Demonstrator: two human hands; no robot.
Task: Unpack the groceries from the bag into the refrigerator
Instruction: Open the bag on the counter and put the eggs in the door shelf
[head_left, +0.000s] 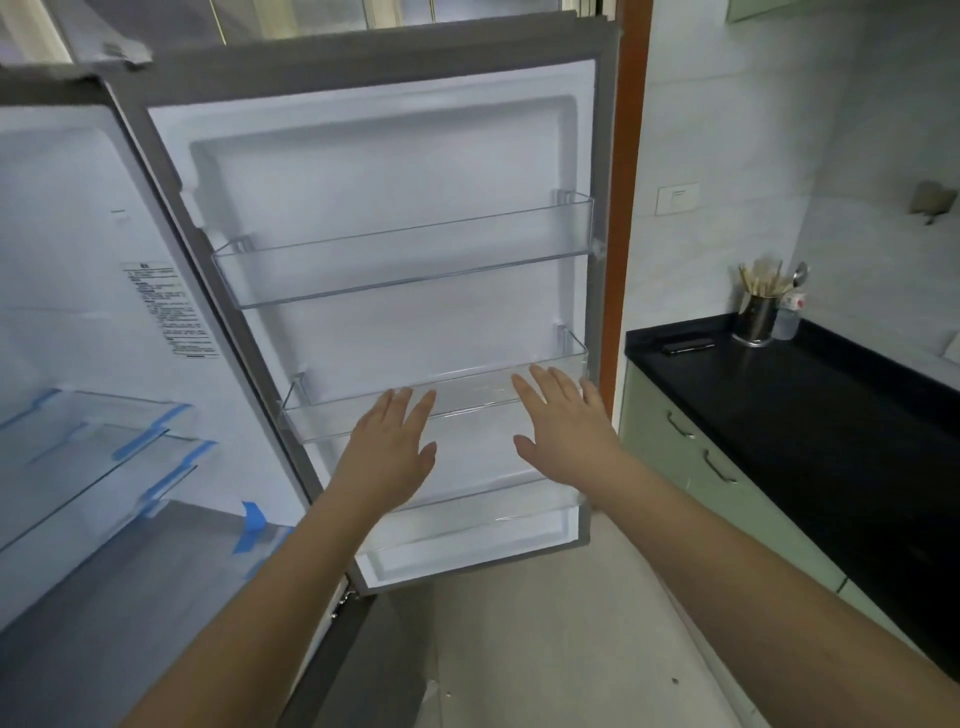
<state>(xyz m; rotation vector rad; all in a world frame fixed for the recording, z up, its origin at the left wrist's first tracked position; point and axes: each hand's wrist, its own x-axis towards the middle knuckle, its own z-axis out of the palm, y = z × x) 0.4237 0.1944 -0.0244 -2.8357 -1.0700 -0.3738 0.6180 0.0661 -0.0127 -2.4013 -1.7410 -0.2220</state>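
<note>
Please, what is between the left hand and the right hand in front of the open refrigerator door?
In the head view, nothing is held between the left hand and the right hand. The gap shows only the middle door bin, clear and bare, and the white door liner.

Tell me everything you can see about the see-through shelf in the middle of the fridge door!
The clear plastic middle door bin is a long, shallow tray with a raised front lip, clipped at both ends to the white inner lining of the open refrigerator door. It looks empty. It sits between a similar upper bin and a lower one. The left hand and right hand, both open, overlap its front; actual contact is unclear.
</note>
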